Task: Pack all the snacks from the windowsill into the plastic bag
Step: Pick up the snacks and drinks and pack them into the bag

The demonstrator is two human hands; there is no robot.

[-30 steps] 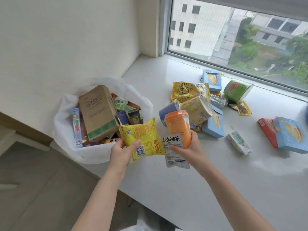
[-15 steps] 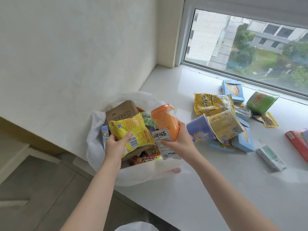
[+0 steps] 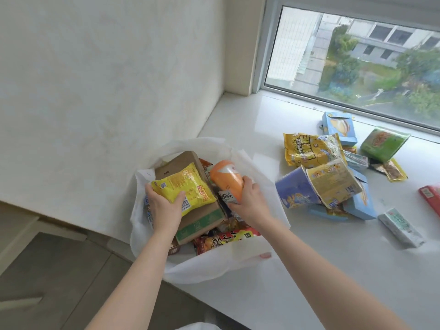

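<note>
White stone windowsill point(image 3: 273, 294) carried the white plastic bag point(image 3: 240, 256) at its left end. My left hand point(image 3: 164, 208) gripped a yellow foil snack packet point(image 3: 183, 189) over the brown cardboard box point(image 3: 200, 220); my right hand point(image 3: 250, 201) clasped an orange plastic cup point(image 3: 226, 178) and a white sachet point(image 3: 227, 195). I judged it best to lower both deep before letting go, filling gaps beside the box.

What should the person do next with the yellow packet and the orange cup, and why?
Probably let both go. The left hand holds the yellow packet and the right hand the orange cup, both already over the open plastic bag, above the brown box. More snacks wait on the windowsill.
</note>
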